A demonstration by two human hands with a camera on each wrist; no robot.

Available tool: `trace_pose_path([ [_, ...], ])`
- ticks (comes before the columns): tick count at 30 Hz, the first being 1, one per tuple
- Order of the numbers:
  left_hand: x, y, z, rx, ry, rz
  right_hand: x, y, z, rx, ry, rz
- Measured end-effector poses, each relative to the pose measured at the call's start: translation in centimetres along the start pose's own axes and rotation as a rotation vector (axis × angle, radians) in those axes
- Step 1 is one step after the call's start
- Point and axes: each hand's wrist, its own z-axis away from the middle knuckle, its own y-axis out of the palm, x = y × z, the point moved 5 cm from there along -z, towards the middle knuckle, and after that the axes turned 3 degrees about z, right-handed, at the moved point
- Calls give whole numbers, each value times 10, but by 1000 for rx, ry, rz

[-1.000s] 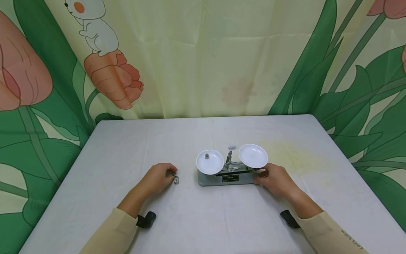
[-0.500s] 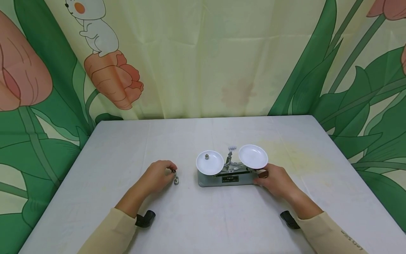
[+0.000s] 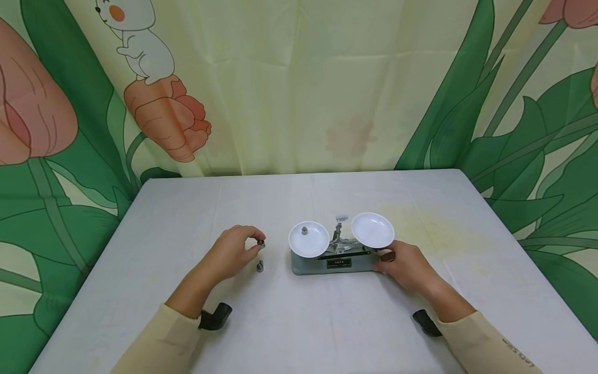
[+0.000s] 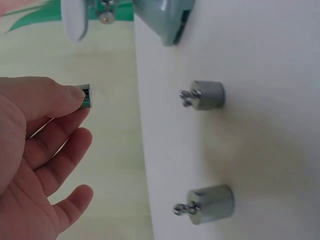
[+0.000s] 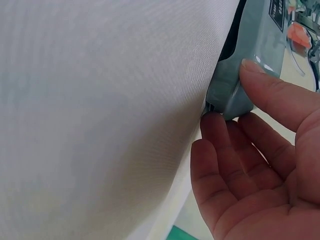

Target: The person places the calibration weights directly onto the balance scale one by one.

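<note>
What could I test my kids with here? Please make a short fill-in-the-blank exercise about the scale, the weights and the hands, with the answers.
1. A small weight is pinched in the person's ____ hand.
2. In the left wrist view, the number of standing weights on the table is ____.
3. The left dish and right dish are both coloured ____.
4. The right hand grips the scale's base at its ____ end.

Missing words: left; two; white; right

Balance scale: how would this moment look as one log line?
left hand: pinches small weight above table | right hand: grips scale base | left pan: one weight | table: two weights
</note>
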Motion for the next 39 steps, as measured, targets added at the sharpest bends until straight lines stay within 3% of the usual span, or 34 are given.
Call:
trace_pose_path([
  [4, -11, -4, -1, -10, 44, 4, 0, 0, 0, 1, 2, 1],
  [10, -27, -6, -7, 9, 56, 22, 0, 0, 0, 2, 12, 2],
  [24, -61, 1, -23, 22, 103, 40, -1, 0, -1, 12, 27, 6],
  [39, -66, 15, -35, 57, 75, 41, 0, 1, 0, 14, 38, 11],
])
